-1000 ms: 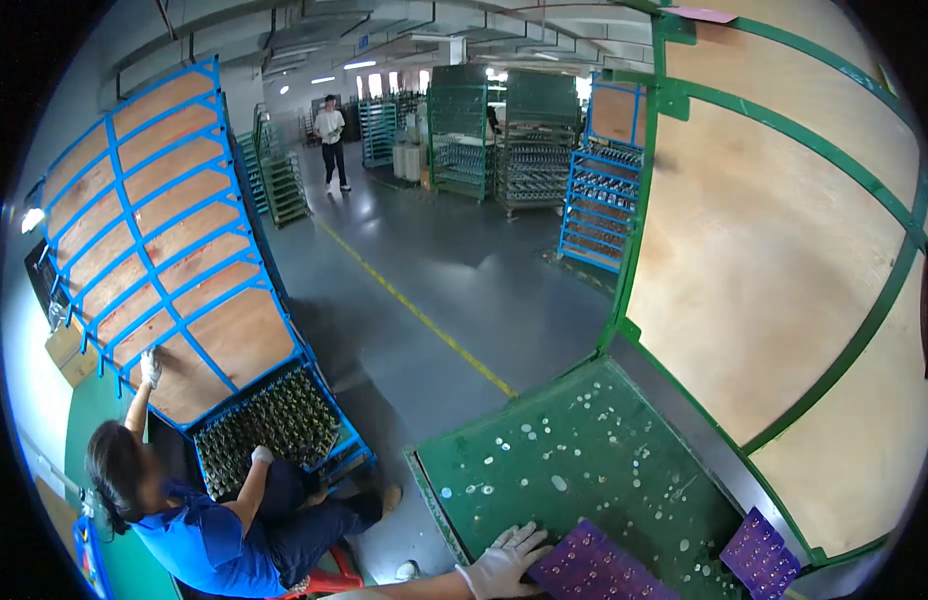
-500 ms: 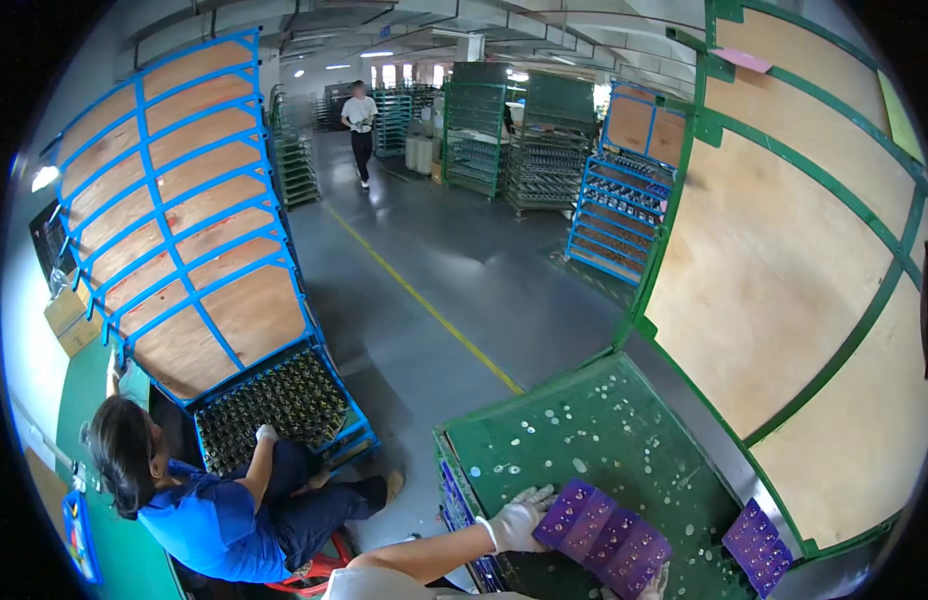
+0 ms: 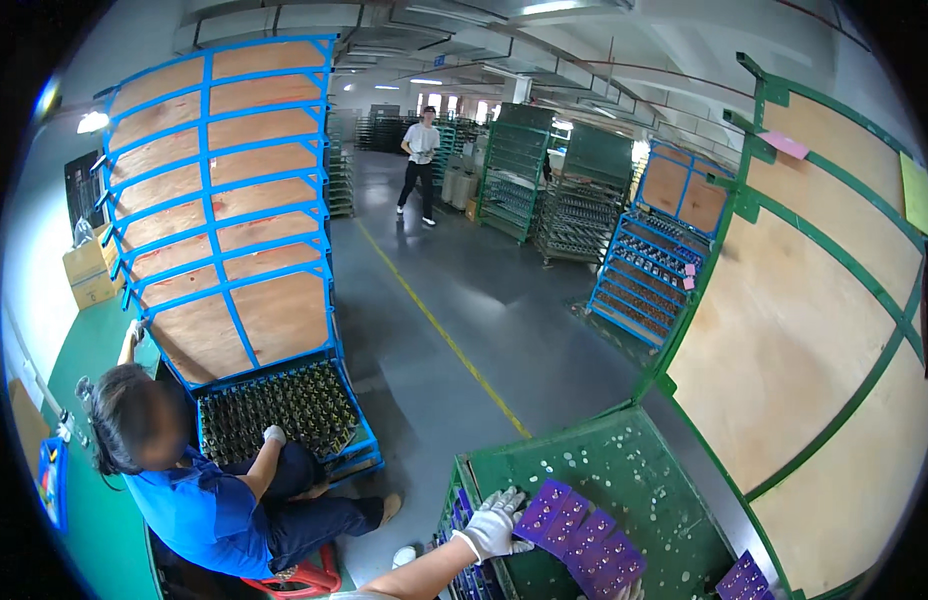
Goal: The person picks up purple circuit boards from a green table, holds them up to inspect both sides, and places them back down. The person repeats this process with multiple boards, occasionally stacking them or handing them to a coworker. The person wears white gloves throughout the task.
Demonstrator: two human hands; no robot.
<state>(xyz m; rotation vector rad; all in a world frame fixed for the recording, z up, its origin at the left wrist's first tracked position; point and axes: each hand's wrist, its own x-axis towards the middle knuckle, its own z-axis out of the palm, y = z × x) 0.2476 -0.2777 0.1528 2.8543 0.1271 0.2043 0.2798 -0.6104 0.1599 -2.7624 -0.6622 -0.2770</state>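
Observation:
Purple sheets (image 3: pixel 582 538) dotted with small shiny round parts lie at a slant over the green rack top (image 3: pixel 674 500). Whether they are separate panels or one piece in sections I cannot tell. My left hand (image 3: pixel 492 525), in a white glove, holds their left edge, fingers along the far side and thumb near the lower edge. At their lower right corner, a bit of my gloved right hand (image 3: pixel 632 590) grips the edge; most of it is hidden by the sheet and the frame's rim. Another purple sheet (image 3: pixel 744 580) with similar parts sits farther right.
A green-framed wooden panel (image 3: pixel 784 340) rises at the right. On the left, a seated co-worker in blue (image 3: pixel 199 520) reaches over a tray of dark parts (image 3: pixel 279 410) at a blue rack (image 3: pixel 214 220). A person in white (image 3: pixel 420 145) walks in the aisle; racks (image 3: pixel 514 165) stand behind.
My hands and the purple sheets have shifted slightly left in view as the view turned left. The person in the aisle is closer. The co-worker's head has turned.

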